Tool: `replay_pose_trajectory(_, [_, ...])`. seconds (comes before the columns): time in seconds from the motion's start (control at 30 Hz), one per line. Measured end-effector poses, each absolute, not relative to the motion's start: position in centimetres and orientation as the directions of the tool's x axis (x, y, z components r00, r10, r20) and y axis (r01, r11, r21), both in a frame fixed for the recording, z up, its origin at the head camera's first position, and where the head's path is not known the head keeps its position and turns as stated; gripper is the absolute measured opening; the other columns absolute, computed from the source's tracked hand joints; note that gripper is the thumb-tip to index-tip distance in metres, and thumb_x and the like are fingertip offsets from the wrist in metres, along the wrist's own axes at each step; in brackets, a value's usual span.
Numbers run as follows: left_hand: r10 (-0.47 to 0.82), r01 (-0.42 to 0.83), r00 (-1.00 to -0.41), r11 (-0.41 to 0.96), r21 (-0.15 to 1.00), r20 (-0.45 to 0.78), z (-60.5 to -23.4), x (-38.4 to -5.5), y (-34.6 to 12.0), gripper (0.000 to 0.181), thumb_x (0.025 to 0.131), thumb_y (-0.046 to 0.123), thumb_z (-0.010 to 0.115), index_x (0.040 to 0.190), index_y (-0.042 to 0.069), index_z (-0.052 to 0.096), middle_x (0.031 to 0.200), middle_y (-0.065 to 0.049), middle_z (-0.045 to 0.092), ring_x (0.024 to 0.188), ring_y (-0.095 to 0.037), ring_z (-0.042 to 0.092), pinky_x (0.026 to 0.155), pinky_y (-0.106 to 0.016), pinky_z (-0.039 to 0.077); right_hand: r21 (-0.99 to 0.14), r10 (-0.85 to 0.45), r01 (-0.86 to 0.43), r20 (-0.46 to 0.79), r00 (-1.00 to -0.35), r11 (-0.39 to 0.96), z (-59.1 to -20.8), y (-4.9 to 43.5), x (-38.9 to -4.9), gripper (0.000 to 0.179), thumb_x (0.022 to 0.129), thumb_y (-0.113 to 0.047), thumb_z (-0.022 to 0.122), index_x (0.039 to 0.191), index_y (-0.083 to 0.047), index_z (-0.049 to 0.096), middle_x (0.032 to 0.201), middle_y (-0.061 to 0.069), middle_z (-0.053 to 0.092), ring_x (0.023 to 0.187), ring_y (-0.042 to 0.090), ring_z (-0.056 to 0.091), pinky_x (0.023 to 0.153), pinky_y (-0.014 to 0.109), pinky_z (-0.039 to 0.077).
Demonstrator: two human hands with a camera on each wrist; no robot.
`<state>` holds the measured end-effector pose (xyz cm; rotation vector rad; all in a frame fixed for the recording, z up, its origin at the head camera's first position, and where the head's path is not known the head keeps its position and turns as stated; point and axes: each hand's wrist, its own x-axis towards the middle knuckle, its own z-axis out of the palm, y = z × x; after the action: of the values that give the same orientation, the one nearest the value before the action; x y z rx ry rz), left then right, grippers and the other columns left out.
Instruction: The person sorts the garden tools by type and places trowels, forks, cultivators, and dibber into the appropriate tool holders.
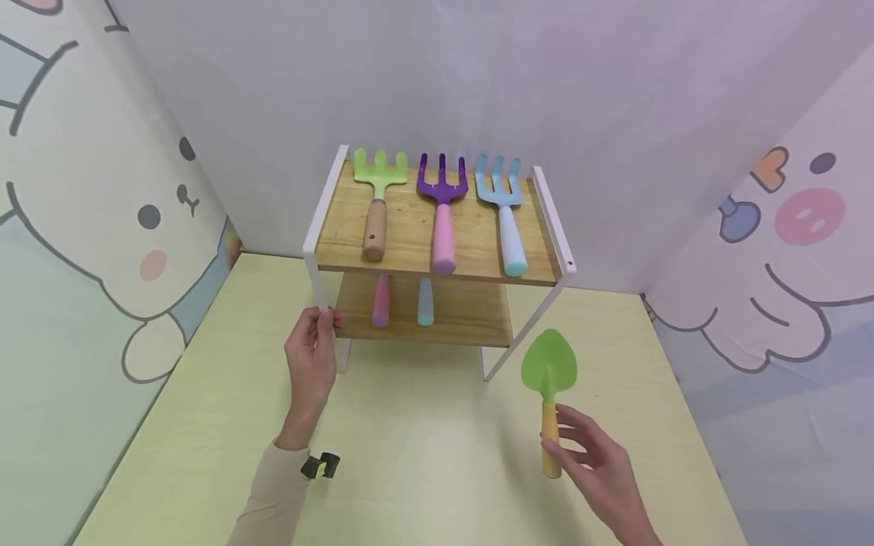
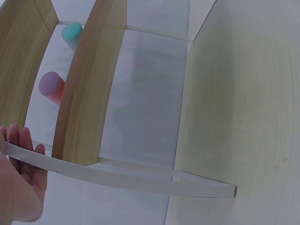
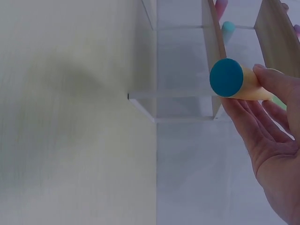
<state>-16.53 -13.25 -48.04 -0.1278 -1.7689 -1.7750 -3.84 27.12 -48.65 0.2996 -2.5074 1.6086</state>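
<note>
My right hand [image 1: 597, 462] pinches the yellow handle of a small trowel [image 1: 549, 371] with a green blade, held up in front of the rack's right side. The handle's blue end cap [image 3: 226, 78] faces the right wrist view. At the rack's front left leg, my left hand [image 1: 314, 353] grips the white frame [image 2: 122, 180] between thumb and fingers. On the upper wooden shelf [image 1: 410, 227] lie a green hand fork [image 1: 375, 224] with a wooden handle, a purple hand fork [image 1: 444, 227] with a pink handle, and a light blue hand fork [image 1: 508, 235].
The lower shelf [image 1: 464, 311] carries a pink handle [image 1: 381, 303] and a light blue handle [image 1: 425, 303], their far ends hidden beneath the upper shelf. The rack stands on a pale wooden table [image 1: 410, 455]. A grey curtain [image 1: 437, 76] hangs behind, with cartoon-printed cloths at both sides.
</note>
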Motion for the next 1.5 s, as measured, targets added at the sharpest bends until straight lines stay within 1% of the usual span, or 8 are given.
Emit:
replay_pose_trajectory(0.1, [-0.353,0.487,-0.8,0.093,0.869,0.486,-48.1,-16.5,-13.3,0.024,0.108,0.004,0.051,0.097,-0.016,0.059,0.089,-0.026,0.063,0.083,-0.016,0.066,0.08,-0.02,0.053,-0.867,-0.11,-0.277,0.254,-0.961,0.415,-48.5,26.6,-4.1,0.054,0.087,0.005,0.079,0.137,-0.006,0.061,0.121,0.008,0.07,0.101,0.015,0.073,0.074,0.032,0.061])
replay_pose_trajectory(0.33, [-0.358,0.511,-0.791,0.059,0.857,0.496,-48.2,-16.6,-13.4,0.023,0.107,0.002,0.052,0.097,-0.017,0.06,0.088,-0.021,0.065,0.082,-0.015,0.067,0.079,-0.02,0.054,-0.868,-0.173,-0.288,0.236,-0.956,0.405,-48.0,25.3,-5.0,0.052,0.089,-0.004,0.08,0.137,-0.014,0.062,0.125,0.003,0.07,0.104,0.016,0.072,0.074,0.034,0.062])
replay_pose_trajectory(0.53, [-0.371,0.507,-0.795,0.025,0.862,0.479,-48.2,-16.7,-13.4,0.022,0.105,0.001,0.055,0.097,-0.018,0.062,0.088,-0.014,0.068,0.081,-0.014,0.068,0.08,-0.021,0.054,-0.863,-0.224,-0.334,0.264,-0.938,0.379,-47.8,24.4,-5.8,0.053,0.09,-0.002,0.079,0.138,-0.013,0.061,0.126,0.005,0.07,0.104,0.015,0.072,0.073,0.034,0.062])
replay_pose_trajectory(0.77, [-0.382,0.487,-0.804,0.015,0.873,0.455,-48.1,-16.7,-13.5,0.021,0.105,0.001,0.056,0.096,-0.018,0.063,0.088,-0.014,0.069,0.082,-0.013,0.069,0.08,-0.021,0.055,-0.862,-0.263,-0.366,0.284,-0.922,0.351,-47.2,23.3,-6.7,0.052,0.09,-0.002,0.078,0.138,-0.011,0.061,0.125,0.007,0.07,0.104,0.018,0.072,0.073,0.034,0.062])
replay_pose_trajectory(1.0, [-0.382,0.471,-0.813,0.01,0.882,0.439,-48.2,-16.7,-13.6,0.023,0.105,0.003,0.057,0.096,-0.018,0.061,0.088,-0.009,0.07,0.081,-0.011,0.07,0.081,-0.021,0.055,-0.868,-0.273,-0.366,0.282,-0.92,0.337,-47.2,22.3,-7.7,0.051,0.091,-0.003,0.078,0.138,-0.01,0.061,0.126,0.009,0.069,0.103,0.018,0.073,0.072,0.035,0.062])
replay_pose_trajectory(1.13, [-0.384,0.468,-0.815,0.001,0.883,0.433,-48.2,-16.7,-13.6,0.023,0.105,0.003,0.058,0.096,-0.018,0.062,0.088,-0.009,0.07,0.081,-0.012,0.07,0.082,-0.021,0.055,-0.878,-0.273,-0.356,0.275,-0.922,0.319,-47.0,21.8,-8.2,0.05,0.092,-0.004,0.078,0.139,-0.011,0.061,0.126,0.008,0.07,0.103,0.019,0.073,0.071,0.035,0.062])
replay_pose_trajectory(1.27, [-0.386,0.465,-0.817,-0.002,0.885,0.429,-48.1,-16.7,-13.5,0.023,0.104,0.003,0.058,0.096,-0.018,0.062,0.088,-0.01,0.07,0.081,-0.013,0.07,0.081,-0.02,0.055,-0.877,-0.266,-0.369,0.294,-0.918,0.306,-46.9,21.2,-8.7,0.051,0.091,-0.002,0.077,0.139,-0.011,0.062,0.124,0.009,0.071,0.101,0.019,0.073,0.069,0.035,0.062])
replay_pose_trajectory(1.5, [-0.388,0.461,-0.815,0.014,0.887,0.43,-48.0,-16.6,-13.5,0.021,0.104,0.002,0.058,0.096,-0.017,0.063,0.089,-0.016,0.07,0.081,-0.013,0.07,0.082,-0.021,0.055,-0.895,-0.255,-0.365,0.301,-0.919,0.258,-46.5,20.4,-9.6,0.052,0.09,0.002,0.077,0.139,-0.008,0.061,0.126,0.012,0.069,0.102,0.018,0.073,0.07,0.036,0.062])
